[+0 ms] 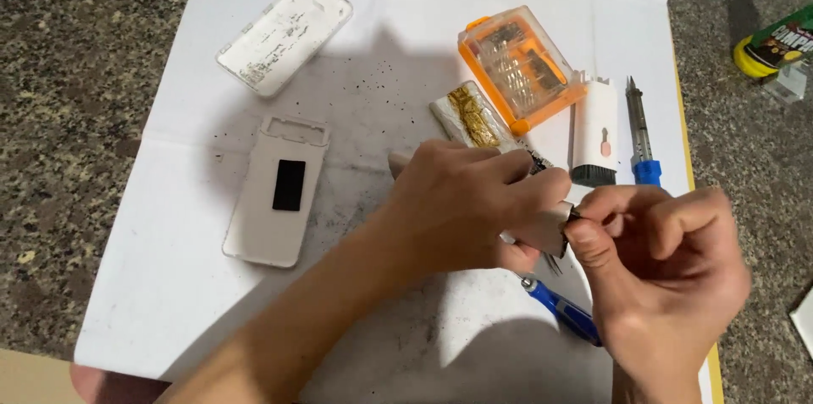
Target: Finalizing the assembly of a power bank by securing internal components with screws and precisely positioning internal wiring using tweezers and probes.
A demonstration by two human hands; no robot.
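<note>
Both hands met over the white paper sheet [169,285], working one small grey metal-edged part [550,230] between them.

From my remote seat I saw my left hand [461,205] wrapped around that part, fingers curled tight, while my right hand [665,256] pinched its end between thumb and forefinger. Just under them lay a blue-handled screwdriver [563,309] and thin metal tweezers [552,264]. Behind the left hand sat a white block with gold foil on top [470,114], touching an orange and clear plastic bit case [518,65]. Beside it lay a white cleaning-tool stick with a dark tip [593,131] and a blue-handled soldering iron [639,129]. Well apart to the left lay a beige shell with a black rectangle [275,192] and a scuffed white cover [284,34], all on speckled stone [76,74].
</note>
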